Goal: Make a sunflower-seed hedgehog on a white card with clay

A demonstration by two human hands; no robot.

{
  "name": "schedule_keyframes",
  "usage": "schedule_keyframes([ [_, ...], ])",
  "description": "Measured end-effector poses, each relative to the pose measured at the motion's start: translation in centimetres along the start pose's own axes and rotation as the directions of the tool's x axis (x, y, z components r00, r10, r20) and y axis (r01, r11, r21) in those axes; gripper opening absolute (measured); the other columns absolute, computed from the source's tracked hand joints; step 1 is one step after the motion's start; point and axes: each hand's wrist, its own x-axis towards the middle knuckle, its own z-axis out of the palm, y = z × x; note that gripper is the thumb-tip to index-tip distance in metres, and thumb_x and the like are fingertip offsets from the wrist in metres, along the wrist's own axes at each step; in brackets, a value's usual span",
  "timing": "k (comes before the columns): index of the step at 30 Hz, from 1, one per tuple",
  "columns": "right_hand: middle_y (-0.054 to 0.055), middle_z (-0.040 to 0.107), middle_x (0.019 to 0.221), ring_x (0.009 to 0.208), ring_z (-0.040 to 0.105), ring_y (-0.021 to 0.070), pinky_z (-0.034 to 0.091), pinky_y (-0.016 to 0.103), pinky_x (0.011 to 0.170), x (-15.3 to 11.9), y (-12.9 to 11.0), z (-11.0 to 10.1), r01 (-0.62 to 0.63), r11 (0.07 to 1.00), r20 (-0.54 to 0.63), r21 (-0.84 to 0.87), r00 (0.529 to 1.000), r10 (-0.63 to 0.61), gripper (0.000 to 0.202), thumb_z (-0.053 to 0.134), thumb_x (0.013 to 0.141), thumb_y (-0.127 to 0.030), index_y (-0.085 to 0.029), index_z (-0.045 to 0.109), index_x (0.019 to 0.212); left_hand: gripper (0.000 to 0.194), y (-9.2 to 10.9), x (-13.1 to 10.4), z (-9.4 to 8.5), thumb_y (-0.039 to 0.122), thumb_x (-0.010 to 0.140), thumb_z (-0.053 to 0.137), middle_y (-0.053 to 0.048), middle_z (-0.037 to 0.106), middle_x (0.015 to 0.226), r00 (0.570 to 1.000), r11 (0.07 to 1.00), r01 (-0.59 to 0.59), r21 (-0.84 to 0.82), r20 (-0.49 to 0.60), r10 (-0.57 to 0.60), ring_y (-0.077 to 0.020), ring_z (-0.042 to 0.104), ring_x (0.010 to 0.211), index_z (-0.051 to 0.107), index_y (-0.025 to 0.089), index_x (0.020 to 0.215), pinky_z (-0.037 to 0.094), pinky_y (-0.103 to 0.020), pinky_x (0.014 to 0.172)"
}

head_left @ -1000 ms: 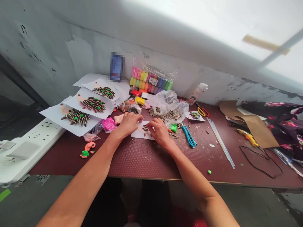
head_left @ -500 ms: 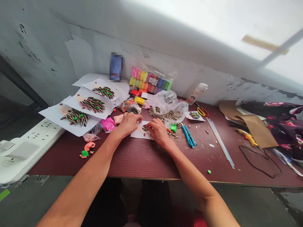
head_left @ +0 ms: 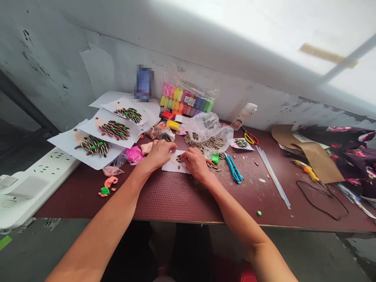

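Observation:
A white card (head_left: 173, 169) lies on the table between my hands, with a pale clay shape and a few striped sunflower seeds (head_left: 179, 158) on it. At the card's upper left is my left hand (head_left: 161, 153), fingers curled and fingertips pinched together; what they hold, if anything, is hidden. My right hand (head_left: 196, 162) rests over the card's right side, thumb and fingers closed right by the seeds. Anything between those fingertips is too small to make out. Just behind, a heap of sunflower seeds (head_left: 216, 143) spills from a clear plastic bag (head_left: 205, 122).
Finished-looking seed hedgehogs on paper sheets (head_left: 114, 130) lie at left, above a white power strip (head_left: 32, 188). Colored clay packs (head_left: 188, 98) lean on the wall. Rightward are a blue utility knife (head_left: 234, 169), scissors (head_left: 251, 138), glue sticks (head_left: 273, 178) and a corded glue gun (head_left: 310, 171).

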Motion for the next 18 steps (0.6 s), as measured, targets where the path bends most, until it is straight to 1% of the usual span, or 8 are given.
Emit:
schedule_keyframes([
  [4,0.007,0.064,0.092,0.092,0.055,0.0203,0.041,0.03,0.08,-0.4,0.0,-0.8,-0.026,0.997,-0.026,0.066,0.999,0.028,0.015,0.058,0.098,-0.018,-0.019,0.073,0.096,0.036,0.0,0.0,0.0,0.01,0.083,0.047,-0.005,0.077,0.102,1.0,1.0,-0.002,0.006,0.001,0.002,-0.0247,0.066,0.1,0.076,0.026,0.098,0.042,-0.039,0.094],
  [6,0.006,0.064,0.091,0.09,0.055,0.0197,0.041,0.03,0.08,-0.8,0.2,-1.3,-0.038,0.996,-0.033,0.086,0.999,0.041,0.014,0.06,0.096,-0.017,-0.019,0.073,0.093,0.036,0.0,0.0,0.0,0.01,0.084,0.047,-0.005,0.078,0.101,1.0,1.0,-0.001,0.01,-0.001,0.001,-0.0247,0.066,0.1,0.076,0.026,0.097,0.043,-0.039,0.094],
  [11,0.004,0.063,0.084,0.086,0.055,0.0188,0.039,0.029,0.078,-1.3,0.3,-1.9,-0.051,0.993,0.038,0.107,0.998,0.047,0.01,0.068,0.09,-0.016,-0.02,0.073,0.083,0.036,0.0,-0.1,0.0,0.009,0.083,0.048,-0.003,0.078,0.102,1.0,1.0,-0.005,0.003,-0.008,0.005,-0.0237,0.066,0.1,0.075,0.026,0.098,0.042,-0.038,0.094],
  [18,0.005,0.064,0.084,0.086,0.055,0.0188,0.038,0.029,0.077,-1.2,-0.1,-1.9,-0.086,0.994,0.068,0.071,0.994,0.081,0.01,0.069,0.09,-0.016,-0.019,0.074,0.082,0.036,0.2,-0.2,-0.2,0.008,0.083,0.047,-0.003,0.078,0.104,1.0,1.0,0.0,-0.012,-0.005,0.0,-0.0241,0.066,0.1,0.075,0.026,0.098,0.041,-0.039,0.095],
])
